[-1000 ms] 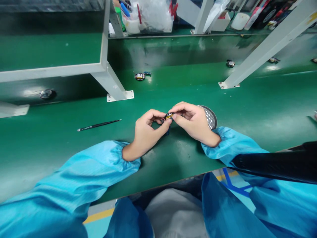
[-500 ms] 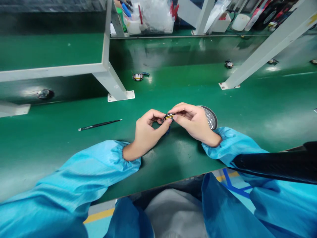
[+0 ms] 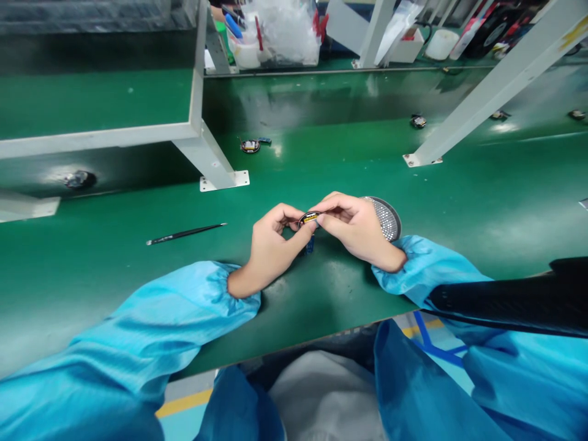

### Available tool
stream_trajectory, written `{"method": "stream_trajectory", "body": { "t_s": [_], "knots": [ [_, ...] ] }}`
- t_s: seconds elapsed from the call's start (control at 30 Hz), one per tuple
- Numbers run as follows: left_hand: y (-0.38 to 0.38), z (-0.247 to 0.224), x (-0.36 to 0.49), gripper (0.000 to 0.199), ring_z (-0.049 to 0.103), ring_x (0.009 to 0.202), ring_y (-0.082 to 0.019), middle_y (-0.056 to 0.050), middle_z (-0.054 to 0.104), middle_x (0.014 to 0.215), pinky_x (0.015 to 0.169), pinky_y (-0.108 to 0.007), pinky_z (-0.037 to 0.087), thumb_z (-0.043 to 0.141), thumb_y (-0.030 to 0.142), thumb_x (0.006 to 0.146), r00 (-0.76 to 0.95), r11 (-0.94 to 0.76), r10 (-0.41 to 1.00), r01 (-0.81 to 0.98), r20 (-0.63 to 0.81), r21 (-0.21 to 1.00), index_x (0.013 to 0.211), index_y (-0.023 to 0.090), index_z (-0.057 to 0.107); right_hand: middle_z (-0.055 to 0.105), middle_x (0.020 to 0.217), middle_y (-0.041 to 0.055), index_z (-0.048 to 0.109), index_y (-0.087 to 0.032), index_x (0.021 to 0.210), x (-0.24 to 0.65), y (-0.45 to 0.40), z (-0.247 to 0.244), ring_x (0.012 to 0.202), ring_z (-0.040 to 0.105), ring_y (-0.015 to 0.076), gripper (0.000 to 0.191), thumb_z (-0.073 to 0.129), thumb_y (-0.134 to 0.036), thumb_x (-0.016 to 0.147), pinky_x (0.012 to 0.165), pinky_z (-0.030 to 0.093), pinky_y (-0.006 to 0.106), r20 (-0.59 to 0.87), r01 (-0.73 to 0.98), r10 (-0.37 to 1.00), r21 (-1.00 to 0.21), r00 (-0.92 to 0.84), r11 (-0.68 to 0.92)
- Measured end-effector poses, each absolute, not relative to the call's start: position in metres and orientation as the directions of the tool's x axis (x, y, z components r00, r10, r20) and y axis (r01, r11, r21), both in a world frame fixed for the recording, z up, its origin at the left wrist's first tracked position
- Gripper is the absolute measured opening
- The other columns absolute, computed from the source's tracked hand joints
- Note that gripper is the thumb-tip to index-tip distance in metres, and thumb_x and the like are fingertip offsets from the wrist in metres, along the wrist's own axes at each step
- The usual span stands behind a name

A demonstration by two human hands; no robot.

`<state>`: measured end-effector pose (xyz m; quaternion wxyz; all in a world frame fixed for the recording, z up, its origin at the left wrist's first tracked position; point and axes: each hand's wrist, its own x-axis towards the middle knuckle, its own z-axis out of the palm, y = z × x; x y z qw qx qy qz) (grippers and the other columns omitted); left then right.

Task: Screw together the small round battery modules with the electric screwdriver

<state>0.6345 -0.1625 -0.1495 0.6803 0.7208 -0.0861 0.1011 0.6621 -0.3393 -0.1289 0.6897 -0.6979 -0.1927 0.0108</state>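
Observation:
Between my two hands is a small round electronic assembly [image 3: 309, 217] with a dark rim and a yellow-edged pale block inside. A small blue circuit board [image 3: 310, 244] hangs below it. My left hand [image 3: 278, 242] is closed on the assembly's left side, thumb at its lower edge. On the other side my right hand [image 3: 351, 225] pinches the upper right edge with thumb and fingers. Partly behind my right hand lies a round perforated metal grille [image 3: 388, 218]. A pair of black tweezers [image 3: 186, 233] rests on the green bench left of my left hand.
A similar assembly [image 3: 250, 146] lies farther back, and several more sit along the bench to the right. White metal legs [image 3: 209, 156] stand on the bench, holding a shelf [image 3: 96, 101] at left. Plastic bags [image 3: 289, 33] and containers fill the back. A black strap-like object [image 3: 509, 297] crosses my right sleeve.
The view has shifted slightly. The assembly is tipped a little differently, and more of the blue circuit board shows below it. Both hands keep their hold.

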Motion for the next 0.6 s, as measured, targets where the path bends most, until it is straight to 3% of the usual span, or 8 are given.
{"method": "stream_trajectory", "body": {
  "t_s": [0.23, 0.6],
  "knots": [
    [-0.1628, -0.1468, 0.6385, 0.031, 0.065, 0.074, -0.015, -0.002, 0.07, 0.079, 0.068, -0.026, 0.052, 0.089, 0.039, 0.078, 0.989, 0.14, -0.017, -0.142, 0.145, 0.98, 0.083, 0.02, 0.065, 0.074, 0.096, 0.0061, 0.077, -0.019, 0.1, 0.66, -0.3395, -0.1245, 0.081, 0.066, 0.0162, 0.018, 0.076, -0.03, 0.086, 0.073, 0.056, 0.032, 0.286, 0.326, 0.331, -0.942, 0.899, -0.073],
    [-0.1629, -0.15, 0.6353, 0.028, 0.063, 0.073, -0.015, -0.002, 0.069, 0.081, 0.068, -0.027, 0.051, 0.086, 0.04, 0.081, 0.983, 0.046, -0.012, -0.185, 0.186, 0.982, 0.087, 0.02, 0.066, 0.074, 0.092, 0.0048, 0.075, -0.018, 0.098, 0.6601, -0.3411, -0.1257, 0.08, 0.065, 0.0156, 0.014, 0.072, -0.025, 0.086, 0.072, 0.054, 0.031, 0.282, 0.326, 0.331, -0.942, 0.901, -0.084]
  ]
}}
